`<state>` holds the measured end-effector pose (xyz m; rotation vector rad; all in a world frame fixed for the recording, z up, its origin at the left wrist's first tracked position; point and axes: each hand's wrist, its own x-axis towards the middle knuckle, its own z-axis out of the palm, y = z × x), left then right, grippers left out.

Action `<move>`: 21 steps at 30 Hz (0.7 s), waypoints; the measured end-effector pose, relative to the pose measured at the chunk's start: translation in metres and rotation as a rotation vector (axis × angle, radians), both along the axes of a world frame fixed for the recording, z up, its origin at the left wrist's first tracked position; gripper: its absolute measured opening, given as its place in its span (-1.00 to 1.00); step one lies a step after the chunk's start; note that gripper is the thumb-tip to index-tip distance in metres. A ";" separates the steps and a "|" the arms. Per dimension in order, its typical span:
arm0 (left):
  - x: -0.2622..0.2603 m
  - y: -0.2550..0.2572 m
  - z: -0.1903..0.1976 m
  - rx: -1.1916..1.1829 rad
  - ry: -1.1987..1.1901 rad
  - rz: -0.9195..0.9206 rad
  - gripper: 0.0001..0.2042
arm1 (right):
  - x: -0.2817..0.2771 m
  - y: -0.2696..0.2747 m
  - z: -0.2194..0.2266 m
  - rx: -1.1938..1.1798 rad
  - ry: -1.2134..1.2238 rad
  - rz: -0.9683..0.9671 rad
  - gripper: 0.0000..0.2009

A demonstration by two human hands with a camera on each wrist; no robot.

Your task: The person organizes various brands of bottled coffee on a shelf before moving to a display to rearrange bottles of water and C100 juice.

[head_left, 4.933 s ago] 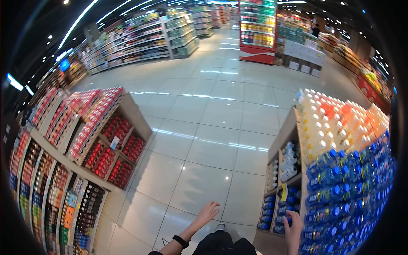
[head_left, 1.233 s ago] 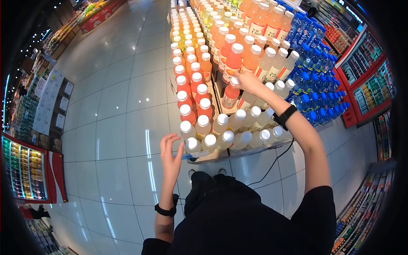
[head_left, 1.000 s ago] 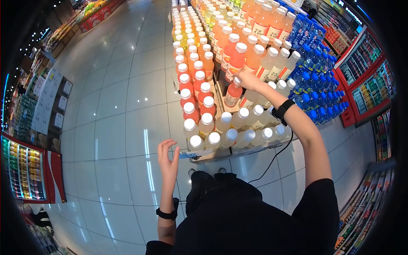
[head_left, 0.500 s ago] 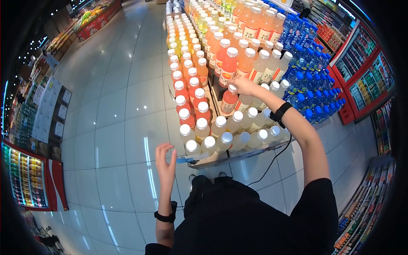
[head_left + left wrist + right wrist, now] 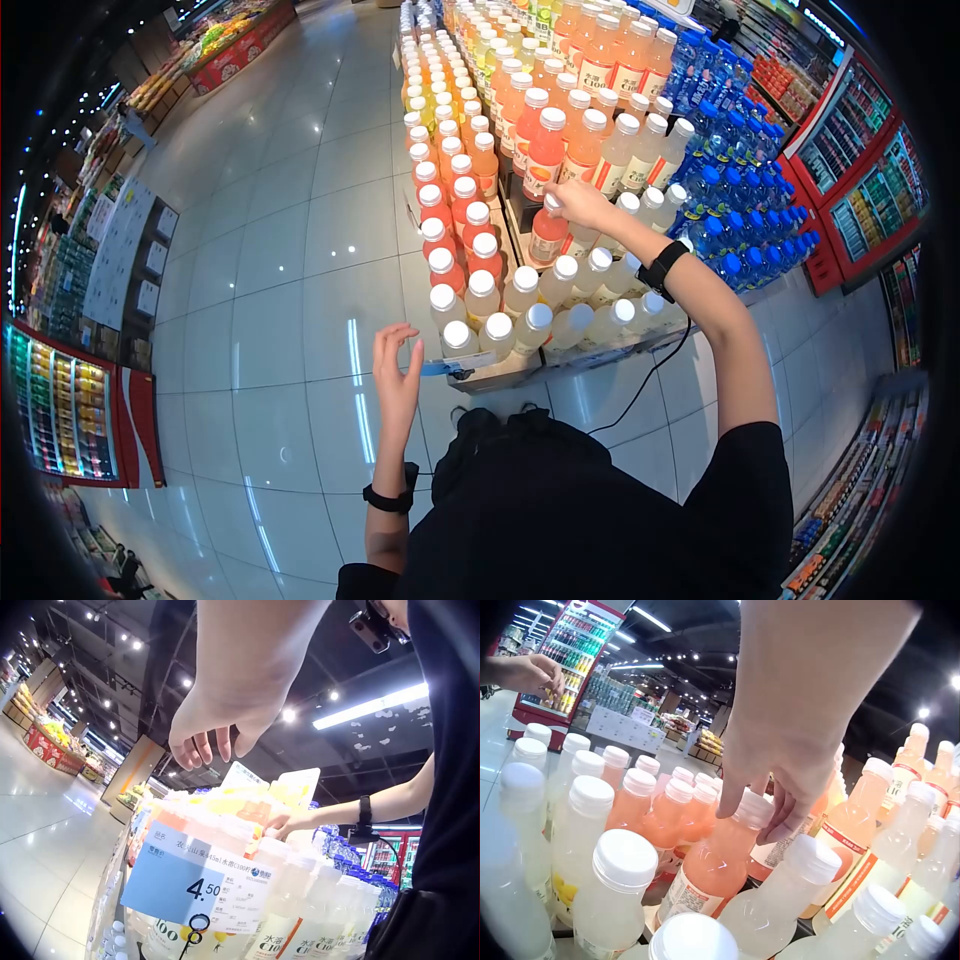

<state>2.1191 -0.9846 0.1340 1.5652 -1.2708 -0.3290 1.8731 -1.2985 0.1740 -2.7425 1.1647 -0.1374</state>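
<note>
My right hand (image 5: pixel 580 203) holds a pinkish-red drink bottle (image 5: pixel 547 241) by its white cap, thumb and fingers curled round it. In the right wrist view the bottle (image 5: pixel 714 859) leans slightly, standing among other bottles, its label facing the camera. A taller-standing red bottle (image 5: pixel 544 150) is just behind that hand. My left hand (image 5: pixel 398 372) hangs in the air at the display's front left corner, fingers loosely bent and holding nothing. Beneath it in the left wrist view is a blue and white price card (image 5: pixel 202 879) on a wire clip.
Rows of cloudy white bottles (image 5: pixel 538 322) line the display's front edge. Red and orange bottles (image 5: pixel 440 265) fill its left side, blue-capped bottles (image 5: pixel 735 265) its right. Red drink coolers (image 5: pixel 860 190) stand farther right. Tiled floor (image 5: pixel 270 300) lies left, and a cable (image 5: pixel 650 378) trails from my right wrist.
Several seconds ago both hands were empty in the aisle between displays. Since about one second ago, my right hand stays on the bottle's cap and my left barely moves; the head view shifts slightly.
</note>
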 end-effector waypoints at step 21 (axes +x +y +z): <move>-0.002 -0.012 -0.006 0.010 0.058 -0.021 -0.89 | 0.018 -0.008 -0.003 0.083 -0.094 0.027 -0.65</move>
